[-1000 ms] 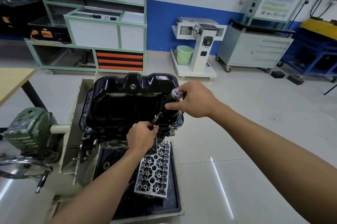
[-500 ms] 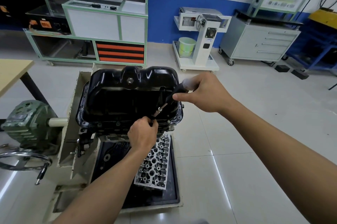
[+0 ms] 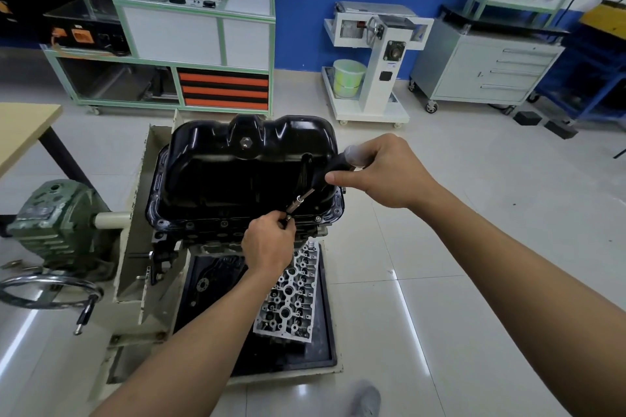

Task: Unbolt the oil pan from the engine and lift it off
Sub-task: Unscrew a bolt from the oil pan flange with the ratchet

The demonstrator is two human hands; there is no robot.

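A glossy black oil pan (image 3: 237, 165) sits on top of the engine (image 3: 216, 230), which is mounted on a stand. Its flange runs along the near edge with several bolts in it. My right hand (image 3: 379, 169) grips the black handle of a socket driver (image 3: 325, 176) that slants down to the near flange. My left hand (image 3: 269, 243) pinches the driver's lower metal tip at a bolt on the near edge. The bolt itself is hidden by my fingers.
A cylinder head (image 3: 291, 298) lies in a black drip tray (image 3: 325, 342) under the engine. The stand's green gearbox (image 3: 54, 216) and hand wheel (image 3: 47, 291) are at the left. A wooden table (image 3: 20, 128) stands far left. Cabinets and a white cart (image 3: 372, 67) line the back.
The driver handle in my right hand has tilted lower toward the right. My left hand has stayed at the tip on the near flange. The camera has shifted slightly.
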